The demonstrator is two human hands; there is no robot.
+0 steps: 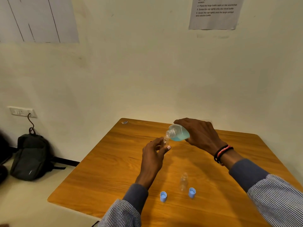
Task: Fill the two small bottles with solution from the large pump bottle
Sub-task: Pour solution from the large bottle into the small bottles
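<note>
Across the top two-thirds of frame: cream wall (147, 71), scuffed in spots. Lower centre to right: wood table (114, 161) with rounded corners; near edge and right side run out of frame. Pale floor (24, 202) at lower left.

Left edge: dark backpack (31, 158) on the floor against the wall. A dark cord runs up from it to the socket (22, 111).
Upper left: white sheet (37, 18) with dark lines, cut by top and left edges.
Upper right: printed sheet (214, 13), top cut off. Numbered steps about cap and bottle, only partly legible.

Right hand (200, 133) is wrapped over the big bottle (179, 132) from above, mid-frame over the table's far half. Bottle is tipped neck-down to the left, neck open, blue liquid pooled on its low side. Dark and red bands (222, 153) on that wrist.
Left hand (154, 151) pinches the small bottle (165, 140) between thumb and fingers, mouth right at the big bottle's neck.

Lower centre: second small bottle (183, 181), clear, upright on the table. Blue cap (192, 192) just beside it on the right, other blue cap (163, 196) to its left, apart.

Can't tell:
- whether the two necks touch, or if liquid is flowing
- fill level of the small bottle, since the fingers cover most of it
- second small bottle is faint and blurred
- sticker (124, 122) at the table's far corner is unreadable
- dark shape at far left edge is cut off
</note>
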